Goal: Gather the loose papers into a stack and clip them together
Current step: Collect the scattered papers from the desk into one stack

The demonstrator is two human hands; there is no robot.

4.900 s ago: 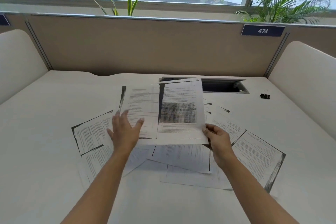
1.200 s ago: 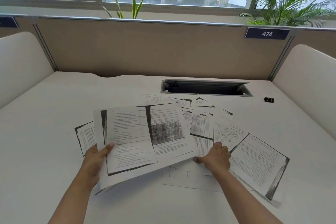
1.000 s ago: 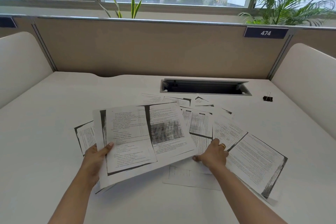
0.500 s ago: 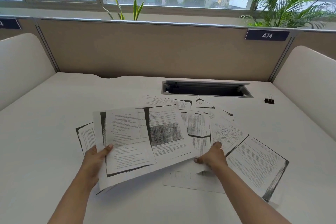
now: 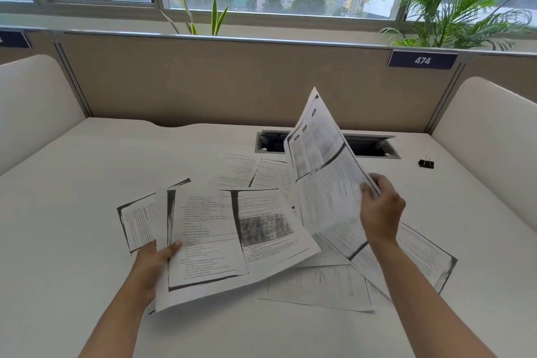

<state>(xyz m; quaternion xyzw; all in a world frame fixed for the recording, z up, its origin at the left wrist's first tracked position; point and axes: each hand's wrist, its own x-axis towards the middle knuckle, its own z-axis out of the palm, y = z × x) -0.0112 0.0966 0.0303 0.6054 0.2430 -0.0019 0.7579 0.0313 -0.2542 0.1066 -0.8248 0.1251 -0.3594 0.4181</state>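
Both bare forearms extended forward: left hand low, thumb on top, gripping the gathered sheets at their near-left edge; right hand higher, fingers curled, pinching one lifted sheet.

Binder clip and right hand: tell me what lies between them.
In the head view, only bare desk lies between the right hand and the binder clip.
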